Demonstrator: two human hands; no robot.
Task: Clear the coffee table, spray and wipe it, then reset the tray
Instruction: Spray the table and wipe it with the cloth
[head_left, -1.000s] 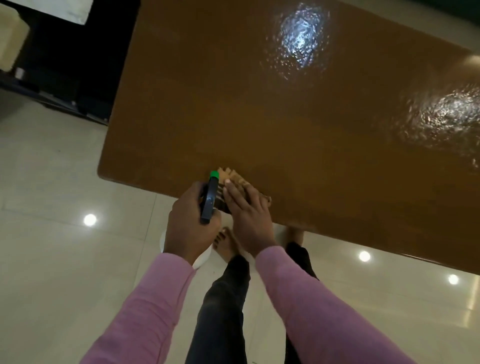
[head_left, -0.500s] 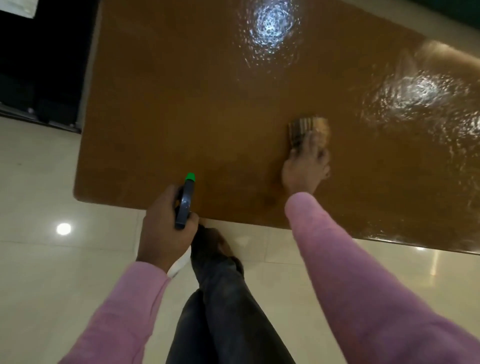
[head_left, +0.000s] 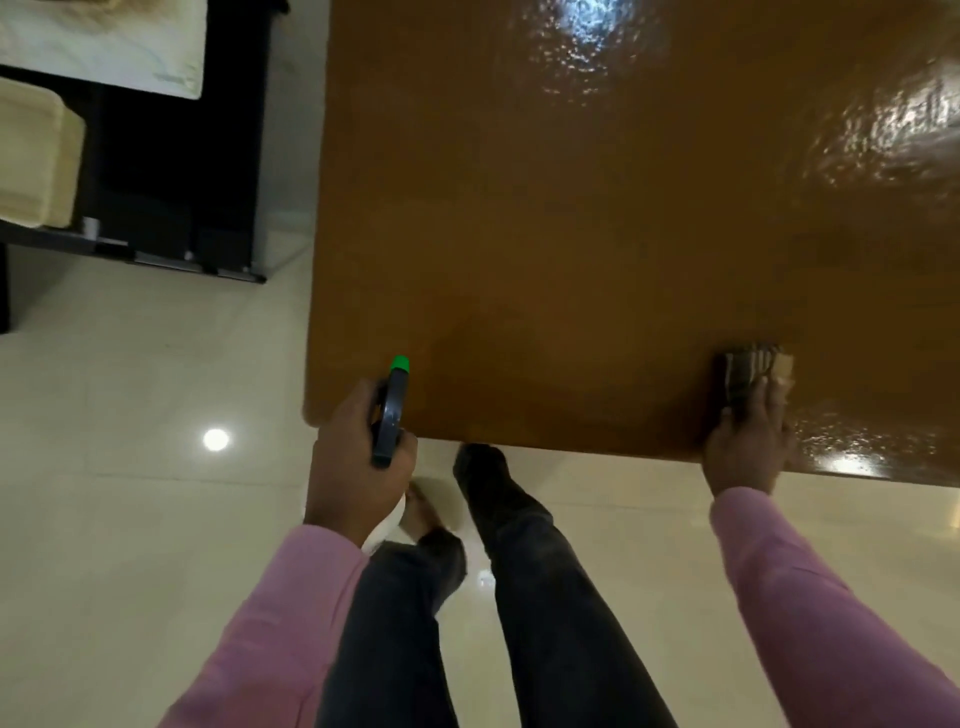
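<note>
The brown glossy coffee table (head_left: 597, 234) fills the upper right of the head view, bare and wet-looking with light glare. My left hand (head_left: 353, 467) grips a spray bottle (head_left: 390, 410) with a dark trigger head and green nozzle, held just off the table's near-left corner; its white body is mostly hidden under my hand. My right hand (head_left: 748, 447) presses a folded checked cloth (head_left: 753, 371) flat on the table near its front edge, at the right.
My legs in dark trousers (head_left: 519, 597) stand on the pale tiled floor (head_left: 130, 519) right against the table's front edge. A dark low piece of furniture (head_left: 171, 208) with cream cushions (head_left: 36, 156) stands at the upper left, beyond the table's left side.
My right hand has slid the cloth from the near-left corner out across the table and back to the front edge at the right. My left hand keeps the spray bottle at the corner.
</note>
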